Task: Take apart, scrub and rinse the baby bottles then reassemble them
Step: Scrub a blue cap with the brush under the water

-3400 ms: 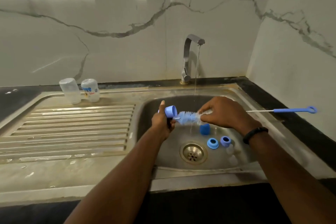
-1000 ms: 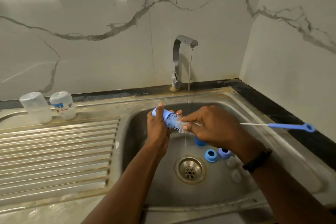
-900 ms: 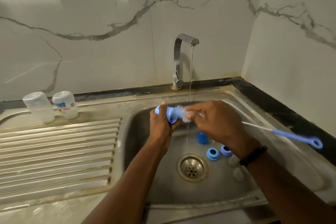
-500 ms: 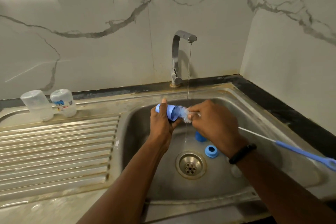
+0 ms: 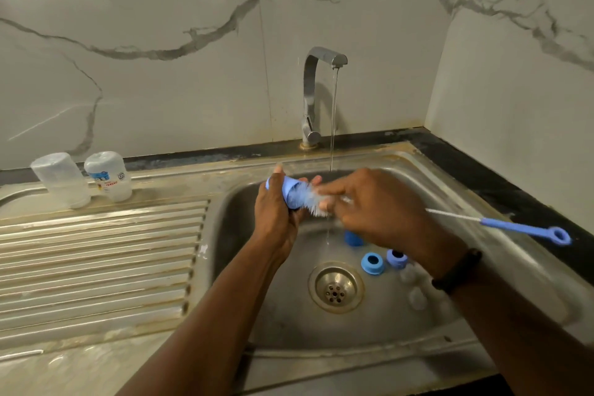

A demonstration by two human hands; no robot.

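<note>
Wet blue cap [image 5: 291, 192] is gripped by left hand [image 5: 275, 215], brush [image 5: 313, 201] pinched by right hand [image 5: 374, 210]; cap could be dropped into sink [image 5: 427, 177] if pushed hard.

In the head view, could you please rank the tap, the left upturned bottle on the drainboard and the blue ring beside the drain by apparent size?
1. Tap, largest.
2. Left upturned bottle.
3. Blue ring, smallest, though it lies nearer the camera.
</note>
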